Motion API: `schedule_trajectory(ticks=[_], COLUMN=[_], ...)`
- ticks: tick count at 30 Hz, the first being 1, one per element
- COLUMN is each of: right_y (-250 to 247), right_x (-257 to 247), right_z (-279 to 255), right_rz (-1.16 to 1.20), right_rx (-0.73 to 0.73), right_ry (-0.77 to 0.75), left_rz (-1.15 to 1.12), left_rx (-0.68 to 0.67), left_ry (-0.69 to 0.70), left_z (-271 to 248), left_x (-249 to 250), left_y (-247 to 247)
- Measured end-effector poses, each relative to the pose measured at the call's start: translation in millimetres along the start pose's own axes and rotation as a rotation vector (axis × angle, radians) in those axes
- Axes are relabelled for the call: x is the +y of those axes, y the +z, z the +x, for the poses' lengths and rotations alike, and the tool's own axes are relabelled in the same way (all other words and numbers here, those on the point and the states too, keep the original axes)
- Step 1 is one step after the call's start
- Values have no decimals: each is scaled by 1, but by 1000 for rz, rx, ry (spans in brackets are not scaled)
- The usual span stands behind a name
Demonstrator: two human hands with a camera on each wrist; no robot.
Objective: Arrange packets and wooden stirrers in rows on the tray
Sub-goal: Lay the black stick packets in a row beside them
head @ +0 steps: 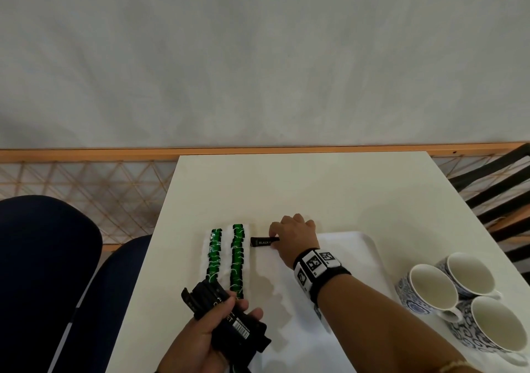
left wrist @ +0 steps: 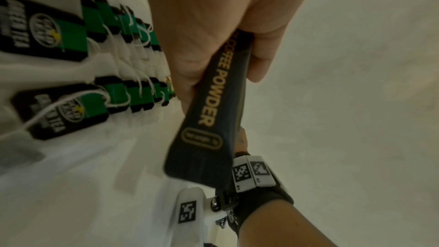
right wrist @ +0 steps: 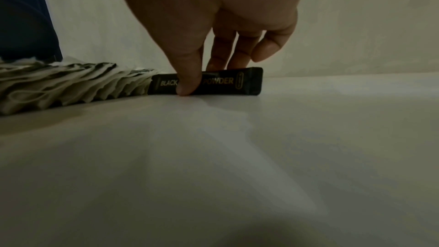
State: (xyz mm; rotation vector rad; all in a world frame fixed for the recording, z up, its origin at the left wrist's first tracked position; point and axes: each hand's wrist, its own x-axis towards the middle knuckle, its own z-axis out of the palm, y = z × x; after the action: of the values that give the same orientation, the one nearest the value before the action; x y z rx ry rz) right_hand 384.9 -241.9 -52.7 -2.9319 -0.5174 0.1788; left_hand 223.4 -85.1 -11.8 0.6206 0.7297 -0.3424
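Note:
A white tray (head: pixel 355 246) lies on the table. Two rows of green-and-black tea bags (head: pixel 226 257) fill its left side and show in the left wrist view as tea bags (left wrist: pixel 71 31). My right hand (head: pixel 292 235) pinches one black coffee packet (head: pixel 262 242) lying flat at the tray's far end, right of the tea rows; in the right wrist view thumb and fingers grip that packet (right wrist: pixel 237 82). My left hand (head: pixel 212 332) holds a bundle of black coffee packets (head: pixel 229 315) near the front edge; the bundle (left wrist: pixel 209 119) is seen close. No wooden stirrers are in view.
Three blue-patterned cups (head: pixel 464 295) stand at the right of the white table (head: pixel 286 189). Dark blue chair seats (head: pixel 46 257) are to the left, and a black slatted chair (head: pixel 499 200) at the far right. A wall rises behind the table.

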Motion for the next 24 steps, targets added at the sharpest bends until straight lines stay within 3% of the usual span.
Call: schedule_trajectory(ticks=[9, 12, 14, 18, 24], right_y=[-5, -14, -23, -43, -49], right_x=[6, 4, -3, -20, -24], right_z=[-7, -23, -40, -76, -88], right_rz=[66, 237, 458, 863, 825], right_rx=[20, 33, -41, -394, -380], right_ry=[20, 43, 20, -50, -89], left_rz=[16, 37, 53, 101, 166], left_rx=[8, 18, 4, -40, -66], left_ry=[-18, -44, -35, 16, 101], left_z=[-1, -3, -2, 0, 0], left_x=[1, 4, 4, 2, -6], left_y=[2, 6, 8, 12, 20])
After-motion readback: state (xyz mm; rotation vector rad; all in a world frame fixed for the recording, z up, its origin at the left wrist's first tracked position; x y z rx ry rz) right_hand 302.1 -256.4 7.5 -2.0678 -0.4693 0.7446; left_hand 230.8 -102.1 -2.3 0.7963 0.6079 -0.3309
